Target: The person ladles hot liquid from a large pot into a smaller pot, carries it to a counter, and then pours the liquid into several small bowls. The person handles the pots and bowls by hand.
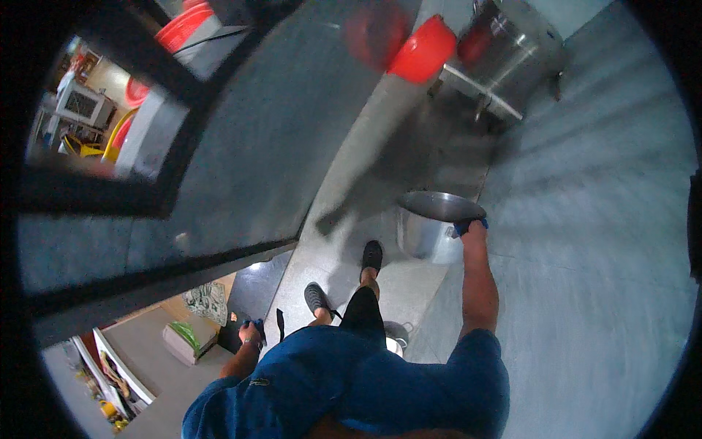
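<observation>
My right hand grips the near side of a large stainless steel stockpot through a blue cloth. The pot has its open mouth up and tilts slightly; whether its base rests on the floor is hard to tell. No lid covers it, and the bottom inside is hidden. Low on the left, my left hand is closed around a dark blue cloth, beside the end of the wall. My feet in dark shoes stand apart on the grey floor, left of the pot.
Ahead, a red plastic basin is beside a big steel vessel on a metal stand. Walls flank the passage, the left one with a window opening. A cardboard box holding something green sits left. Another metal pot is near my legs.
</observation>
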A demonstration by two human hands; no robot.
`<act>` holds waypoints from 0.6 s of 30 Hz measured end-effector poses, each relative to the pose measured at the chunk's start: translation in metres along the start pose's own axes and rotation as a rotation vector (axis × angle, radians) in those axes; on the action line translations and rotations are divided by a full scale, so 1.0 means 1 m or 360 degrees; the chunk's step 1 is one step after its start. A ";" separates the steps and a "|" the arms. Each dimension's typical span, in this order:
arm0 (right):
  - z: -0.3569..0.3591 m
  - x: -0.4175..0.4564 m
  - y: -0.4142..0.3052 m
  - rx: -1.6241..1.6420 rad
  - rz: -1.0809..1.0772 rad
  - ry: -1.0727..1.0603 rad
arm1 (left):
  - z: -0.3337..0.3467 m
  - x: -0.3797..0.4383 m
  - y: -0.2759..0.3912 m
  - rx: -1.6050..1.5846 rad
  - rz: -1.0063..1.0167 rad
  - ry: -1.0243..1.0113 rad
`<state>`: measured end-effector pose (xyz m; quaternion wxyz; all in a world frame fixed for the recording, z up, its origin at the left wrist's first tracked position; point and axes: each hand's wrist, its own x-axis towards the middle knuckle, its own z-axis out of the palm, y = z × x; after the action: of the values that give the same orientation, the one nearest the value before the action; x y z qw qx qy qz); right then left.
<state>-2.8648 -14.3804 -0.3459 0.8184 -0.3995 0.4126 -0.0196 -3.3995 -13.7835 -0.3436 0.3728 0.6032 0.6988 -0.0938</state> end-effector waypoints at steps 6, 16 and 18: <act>-0.036 0.078 0.015 -0.2900 -0.0400 -0.0008 | 0.015 -0.004 0.052 0.2253 0.0785 -0.0405; -0.058 0.184 0.042 -0.3221 -0.0929 0.0144 | 0.215 -0.132 0.313 0.0601 0.1069 -0.0669; -0.080 0.198 0.017 -0.3141 -0.1047 0.0362 | 0.252 -0.095 0.292 0.0521 0.1084 -0.0896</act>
<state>-2.7946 -14.4909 -0.5150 0.0394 -0.9786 0.1908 0.0666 -3.0310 -13.9290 -0.3681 0.4574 0.8001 0.3090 -0.2349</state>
